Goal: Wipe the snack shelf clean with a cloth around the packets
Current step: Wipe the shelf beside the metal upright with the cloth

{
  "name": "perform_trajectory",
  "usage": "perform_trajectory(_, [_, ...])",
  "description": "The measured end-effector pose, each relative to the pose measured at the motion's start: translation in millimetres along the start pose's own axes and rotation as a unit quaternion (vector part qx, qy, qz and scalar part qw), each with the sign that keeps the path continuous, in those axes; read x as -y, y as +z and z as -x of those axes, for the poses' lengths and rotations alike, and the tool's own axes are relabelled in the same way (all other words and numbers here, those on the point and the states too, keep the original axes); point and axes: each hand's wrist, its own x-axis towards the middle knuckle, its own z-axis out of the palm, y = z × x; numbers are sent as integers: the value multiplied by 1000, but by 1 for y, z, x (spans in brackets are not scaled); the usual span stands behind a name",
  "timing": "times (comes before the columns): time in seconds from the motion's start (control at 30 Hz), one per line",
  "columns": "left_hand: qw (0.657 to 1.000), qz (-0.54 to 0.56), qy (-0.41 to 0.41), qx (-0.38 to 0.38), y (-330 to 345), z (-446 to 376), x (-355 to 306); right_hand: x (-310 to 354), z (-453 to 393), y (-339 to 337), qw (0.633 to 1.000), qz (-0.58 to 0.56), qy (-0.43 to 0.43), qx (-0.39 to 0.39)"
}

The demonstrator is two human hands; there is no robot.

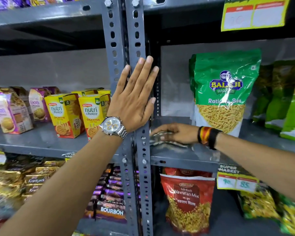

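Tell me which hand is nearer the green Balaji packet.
Right. The right hand presses the cloth on the shelf just left of the base of the green Balaji packet. The left hand lies flat on the upright post, farther left and higher.

Right hand (175, 133) on cloth (167, 144), left hand (134, 97) on post (136, 31)

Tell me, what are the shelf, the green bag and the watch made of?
Shelf: looks like grey painted metal, with bolts and punched holes in the posts. Green bag: glossy plastic film, probably; light glints off its wrinkles. Watch: shiny silvery metal, likely steel, with a linked band.
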Motion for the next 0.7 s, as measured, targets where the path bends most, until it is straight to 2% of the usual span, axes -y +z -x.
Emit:
perform_trajectory(0.1, [1000,-7,-1,1,-1,-1,0,-14,-10,-13,995,-23,2,-100])
perform_trajectory(0.17, [1000,-9,-3,3,-1,-1,0,-25,-28,-10,990,-21,33,-137])
perform_trajectory(0.23, [1000,-11,-3,8,-1,0,0,-27,-44,3,990,-4,54,-133])
perform_trajectory(0.33, [1000,-11,-1,8,-2,-1,0,-8,-44,18,996,-13,24,-90])
perform_trajectory(0.5, [1000,-10,-3,10,-3,-1,-1,15,32,24,998,-20,-45,-28])
perform_trajectory(0.6, [1000,-9,-5,8,-2,0,-1,9,76,6,999,-29,-27,-4])
perform_trajectory(0.63, [1000,-10,-6,6,-2,0,-2,9,80,-2,999,-24,-15,-22])
perform_trajectory(0.7, [1000,-7,-7,7,-3,-1,-3,5,72,-15,994,-8,2,-110])
